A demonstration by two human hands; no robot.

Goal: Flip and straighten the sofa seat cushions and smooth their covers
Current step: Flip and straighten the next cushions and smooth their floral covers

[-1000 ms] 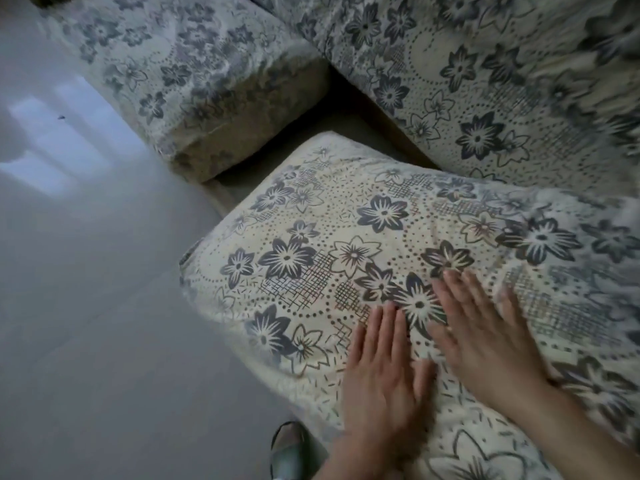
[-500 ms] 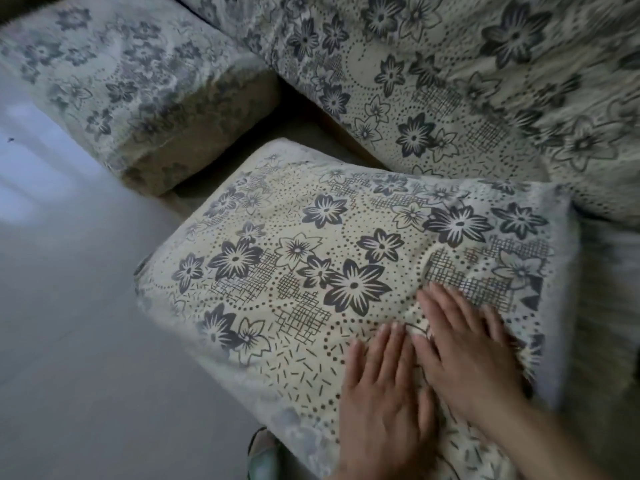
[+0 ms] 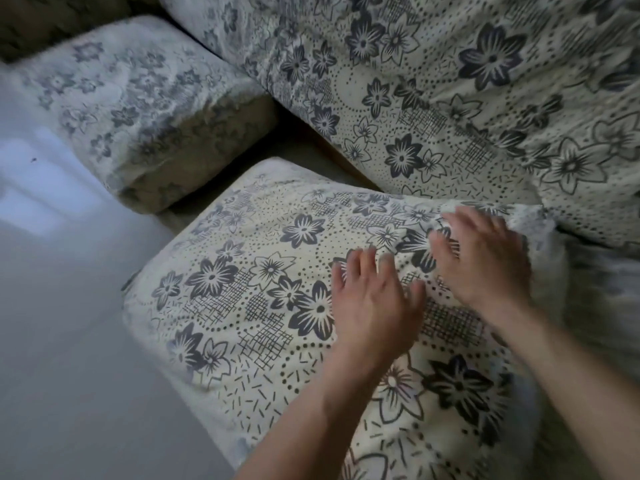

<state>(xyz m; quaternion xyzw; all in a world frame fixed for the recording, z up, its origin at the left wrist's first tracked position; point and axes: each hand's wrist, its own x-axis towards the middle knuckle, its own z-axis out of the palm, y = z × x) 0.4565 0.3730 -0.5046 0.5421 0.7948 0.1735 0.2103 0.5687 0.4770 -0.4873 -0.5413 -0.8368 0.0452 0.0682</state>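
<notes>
1. Step in hand looks like smoothing: your left hand [image 3: 372, 303] and right hand [image 3: 485, 261] both lie on the top face of the near seat cushion [image 3: 263, 289], fingers spread, gripping nothing.
2. Right fingertips [image 3: 450, 225] sit at the cushion's far right corner, where the cover bunches. The frame is blurred there, so you can't tell whether they pinch the fabric.
3. The cushion lies skewed on the sofa base [image 3: 311, 150], with a gap to the armrest [image 3: 145, 109] and the back cushion [image 3: 467, 109].
4. Next move, as a guess: flatten that bunched corner, then push the cushion square into the gap.
5. Surroundings: pale glossy floor [image 3: 62, 306] at left with window glare; all sofa pieces wear the same floral cover.
</notes>
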